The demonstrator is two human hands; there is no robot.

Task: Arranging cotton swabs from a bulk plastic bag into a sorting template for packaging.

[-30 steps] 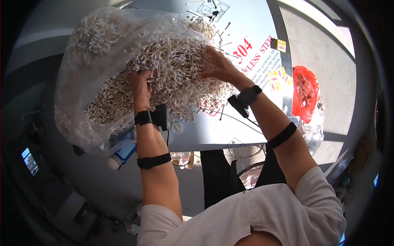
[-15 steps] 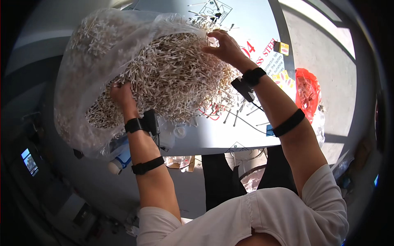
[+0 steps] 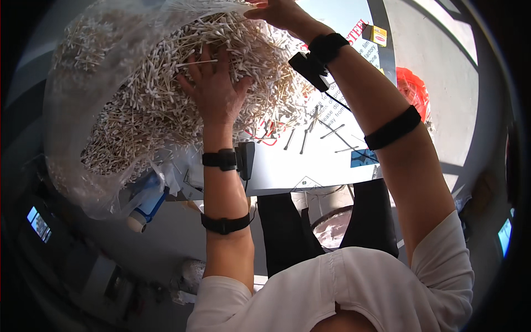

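A large clear plastic bag (image 3: 69, 119) lies open on its side, and a big heap of cotton swabs (image 3: 160, 91) fills its mouth and spills onto the table. My left hand (image 3: 215, 91) rests palm down on the heap, fingers spread, fingertips slightly sunk among the swabs. At the upper edge of the view, my right hand (image 3: 282, 14) pinches the rim of the bag between thumb and fingers; part of this hand is cut off by the frame.
The heap sits on a film-covered table (image 3: 276, 171). Several dark-looking loose swabs (image 3: 304, 135) and a blue card (image 3: 363, 158) lie at its right. Past the table edge is a red bag (image 3: 412, 91). A small yellow box (image 3: 376, 35) and a blue-and-white bottle (image 3: 146, 207) are nearby.
My left hand has come out from the bag's left side and moved right onto the heap, fingers now spread. My right hand sits higher and further left in the view, still at the bag's rim.
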